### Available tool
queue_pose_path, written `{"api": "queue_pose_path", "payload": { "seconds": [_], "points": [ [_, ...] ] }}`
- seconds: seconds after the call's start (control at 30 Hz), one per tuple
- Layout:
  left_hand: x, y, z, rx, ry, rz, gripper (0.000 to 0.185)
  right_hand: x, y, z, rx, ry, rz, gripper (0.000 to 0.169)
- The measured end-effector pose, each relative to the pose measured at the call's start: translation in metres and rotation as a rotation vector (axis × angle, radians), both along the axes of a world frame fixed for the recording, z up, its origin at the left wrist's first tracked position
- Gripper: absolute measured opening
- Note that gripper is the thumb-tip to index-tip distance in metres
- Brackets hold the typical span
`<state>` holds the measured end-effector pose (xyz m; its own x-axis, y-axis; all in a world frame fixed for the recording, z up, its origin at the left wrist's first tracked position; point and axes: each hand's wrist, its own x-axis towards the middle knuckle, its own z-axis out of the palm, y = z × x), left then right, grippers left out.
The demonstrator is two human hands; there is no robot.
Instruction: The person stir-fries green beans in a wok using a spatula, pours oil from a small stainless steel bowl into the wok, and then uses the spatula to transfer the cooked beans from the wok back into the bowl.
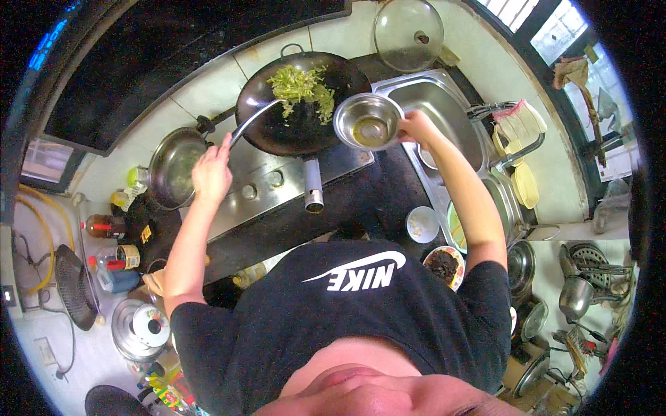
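Observation:
My left hand [212,169] is closed around the metal handle of a cooking utensil [255,118]. Its far end reaches the chopped green vegetables [302,88] in a dark wok [260,136] and is hidden by them. By its rim, my right hand [413,127] holds a stainless steel bowl [369,122] beside the wok's right edge. A little yellowish liquid lies in the bowl. The wok has a metal handle [313,182] towards me and sits over the steel gas stove [263,190].
At the right is a steel double sink [432,99] with a faucet [520,151]. A glass lid [408,34] leans against the back wall. A metal pan [177,166] stands left of the stove. A white bowl [422,224] and a dish of dark food [445,266] are near my right arm.

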<state>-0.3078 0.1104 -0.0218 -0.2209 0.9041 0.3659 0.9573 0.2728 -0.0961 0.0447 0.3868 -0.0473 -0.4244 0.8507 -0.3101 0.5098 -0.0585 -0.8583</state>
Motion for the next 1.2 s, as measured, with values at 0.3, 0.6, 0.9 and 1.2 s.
{"api": "queue_pose_path", "payload": {
  "seconds": [0.3, 0.6, 0.9, 1.2],
  "points": [
    [0.052, -0.018, 0.102, -0.157, 0.343, -0.13, 0.058, -0.12, 0.022, -0.016, 0.018, -0.092, 0.049, 0.019],
    [0.112, 0.041, 0.163, -0.284, 0.887, -0.298, 0.038, -0.105, -0.002, -0.018, -0.006, -0.002, 0.057, 0.021],
    [0.148, 0.047, 0.188, -0.214, 0.982, -0.227, 0.049, -0.075, 0.005, -0.031, 0.018, 0.08, -0.016, 0.022],
    [0.129, 0.046, 0.199, -0.15, 0.668, -0.096, 0.051, -0.065, 0.034, -0.057, 0.092, 0.191, -0.182, 0.02]
  ]
}}
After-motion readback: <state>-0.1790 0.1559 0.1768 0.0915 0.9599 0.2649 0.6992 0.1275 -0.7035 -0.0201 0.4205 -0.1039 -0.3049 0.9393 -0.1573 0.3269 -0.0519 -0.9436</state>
